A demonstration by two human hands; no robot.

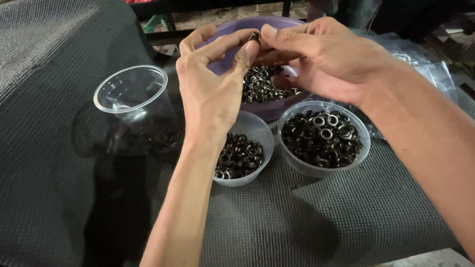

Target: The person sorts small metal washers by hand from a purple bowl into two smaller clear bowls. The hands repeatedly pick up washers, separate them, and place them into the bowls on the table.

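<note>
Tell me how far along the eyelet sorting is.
Done: two small clear cups hold metal eyelets. In hand: both hands, left hand and right hand, pinch one eyelet. Left: a pile remains in the purple bowl.

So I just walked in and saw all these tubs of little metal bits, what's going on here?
A person holds a small dark metal ring pinched between the fingertips of the left hand and the right hand, above a round purple plastic bowl of the same rings. In front of the bowl, on a grey textured mat, stand two round clear plastic tubs of rings, a smaller one and a fuller one. A clear plastic cup stands to the left.
</note>
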